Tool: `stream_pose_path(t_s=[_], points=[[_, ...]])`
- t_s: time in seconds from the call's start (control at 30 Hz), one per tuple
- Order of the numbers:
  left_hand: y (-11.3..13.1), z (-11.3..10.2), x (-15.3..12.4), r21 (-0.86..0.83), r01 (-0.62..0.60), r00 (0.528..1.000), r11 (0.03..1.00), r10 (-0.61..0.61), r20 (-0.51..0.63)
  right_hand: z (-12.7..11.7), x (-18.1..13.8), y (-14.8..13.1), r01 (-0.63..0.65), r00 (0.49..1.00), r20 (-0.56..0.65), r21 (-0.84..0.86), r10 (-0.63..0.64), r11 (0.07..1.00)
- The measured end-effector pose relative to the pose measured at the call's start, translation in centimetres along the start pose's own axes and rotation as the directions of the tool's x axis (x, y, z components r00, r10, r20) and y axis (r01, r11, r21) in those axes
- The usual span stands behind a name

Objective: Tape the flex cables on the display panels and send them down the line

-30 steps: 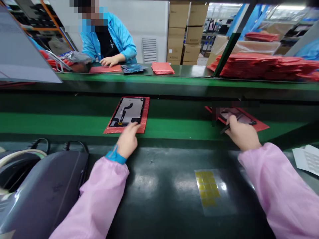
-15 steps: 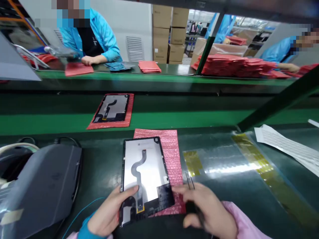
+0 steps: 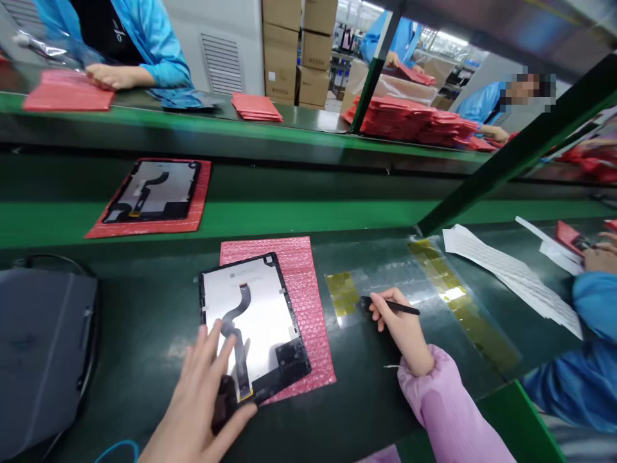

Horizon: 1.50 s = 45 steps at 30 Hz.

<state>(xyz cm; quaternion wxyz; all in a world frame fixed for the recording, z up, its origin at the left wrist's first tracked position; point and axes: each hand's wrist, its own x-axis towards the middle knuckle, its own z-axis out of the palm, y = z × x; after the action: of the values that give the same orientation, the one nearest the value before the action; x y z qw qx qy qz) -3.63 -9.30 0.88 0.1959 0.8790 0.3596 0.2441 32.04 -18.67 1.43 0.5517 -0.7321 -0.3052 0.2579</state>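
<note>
A tablet screen panel (image 3: 253,315) lies face down on a pink bubble-wrap sheet (image 3: 301,283) on the dark bench, its black flex cable showing. My left hand (image 3: 202,399) rests flat on the panel's near corner, fingers spread. My right hand (image 3: 402,328) pinches black tweezers (image 3: 393,307), their tip at the yellow tape pieces (image 3: 341,292) on a clear sheet.
A second panel on a red sheet (image 3: 152,199) lies on the green conveyor (image 3: 299,212). A dark grey device (image 3: 41,347) sits at left, white papers (image 3: 511,276) at right. Stacks of red sheets (image 3: 409,122) and co-workers in blue are across and at right.
The panel and pink sheet, brought from the conveyor onto the bench, now lie flat. My left hand has flattened on the panel. My right hand moved right with the tweezers to the yellow tape.
</note>
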Motion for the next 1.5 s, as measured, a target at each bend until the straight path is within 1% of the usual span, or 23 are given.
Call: stream_pose_path(t_s=[0.03, 0.1, 0.17, 0.27, 0.43, 0.6, 0.67, 0.77, 0.87, 0.97, 1.07, 1.2, 1.27, 1.37, 1.43, 1.5], points=[[0.0, -0.1, -0.2, 0.071, -0.093, 0.995, 0.993, 0.089, 0.052, -0.1, 0.0, -0.1, -0.011, 1.0, 0.009, -0.002, 0.011, 1.0], [-0.1, 0.0, -0.3, 0.17, -0.233, 0.97, 0.958, 0.217, 0.106, -0.1, 0.0, -0.3, -0.037, 0.999, 0.033, -0.009, 0.037, 0.999], [-0.3, 0.2, -0.2, 0.241, -0.29, 0.956, 0.926, 0.27, 0.114, -0.1, 0.2, -0.4, -0.063, 0.997, 0.038, -0.012, 0.064, 0.998], [-0.5, 0.6, 0.0, 0.271, -0.291, 0.956, 0.918, 0.272, 0.106, 0.1, 0.4, -0.5, -0.084, 0.996, 0.012, -0.003, 0.084, 0.996], [-0.4, 0.6, -0.1, 0.226, -0.255, 0.967, 0.94, 0.242, 0.086, 0.3, 0.1, -0.7, -0.051, 0.999, -0.01, 0.005, 0.051, 0.999], [-0.5, 0.5, -0.2, 0.202, -0.238, 0.971, 0.95, 0.227, 0.075, 0.2, -0.2, -1.0, -0.029, 0.997, -0.068, -0.012, 0.028, 0.999], [-0.5, 0.4, -0.2, 0.205, -0.242, 0.97, 0.948, 0.23, 0.081, 0.1, -0.1, -1.1, -0.05, 0.998, -0.049, -0.03, 0.049, 0.998], [-0.5, 0.2, -0.2, 0.216, -0.258, 0.965, 0.942, 0.243, 0.093, 0.1, 0.3, -1.2, -0.089, 0.996, 0.026, -0.041, 0.09, 0.995], [-0.5, 0.3, -0.2, 0.226, -0.273, 0.962, 0.935, 0.259, 0.092, 0.1, 0.7, -1.2, -0.106, 0.992, 0.065, -0.041, 0.109, 0.993], [-0.4, 0.5, -0.3, 0.227, -0.273, 0.962, 0.935, 0.259, 0.091, 0.2, 0.7, -1.2, -0.096, 0.993, 0.069, -0.028, 0.097, 0.995], [-0.4, 0.3, -0.2, 0.185, -0.256, 0.966, 0.949, 0.242, 0.096, 0.6, 0.4, -1.5, -0.075, 0.997, 0.038, 0.026, 0.074, 0.997], [-1.1, -1.5, 0.3, 0.011, -0.15, 0.986, 0.989, 0.149, 0.08, 2.2, -1.3, -2.4, -0.095, 0.995, -0.009, 0.195, 0.099, 0.976], [-1.5, -2.6, 0.3, -0.074, -0.11, 0.99, 0.991, 0.116, 0.076, 3.8, -2.9, -2.7, -0.125, 0.992, 0.013, 0.268, 0.126, 0.955], [-1.8, -3.6, -0.1, -0.123, -0.133, 0.984, 0.983, 0.146, 0.104, 6.6, -6.2, -2.9, -0.198, 0.975, 0.157, 0.305, 0.156, 0.931], [-1.9, -3.8, -0.6, -0.105, -0.164, 0.972, 0.981, 0.179, 0.152, 8.7, -8.4, -3.0, -0.236, 0.953, 0.257, 0.301, 0.16, 0.924], [-1.8, -3.7, -0.9, -0.06, -0.184, 0.96, 0.981, 0.192, 0.205, 10.7, -10.0, -3.4, -0.253, 0.939, 0.306, 0.298, 0.159, 0.92]])
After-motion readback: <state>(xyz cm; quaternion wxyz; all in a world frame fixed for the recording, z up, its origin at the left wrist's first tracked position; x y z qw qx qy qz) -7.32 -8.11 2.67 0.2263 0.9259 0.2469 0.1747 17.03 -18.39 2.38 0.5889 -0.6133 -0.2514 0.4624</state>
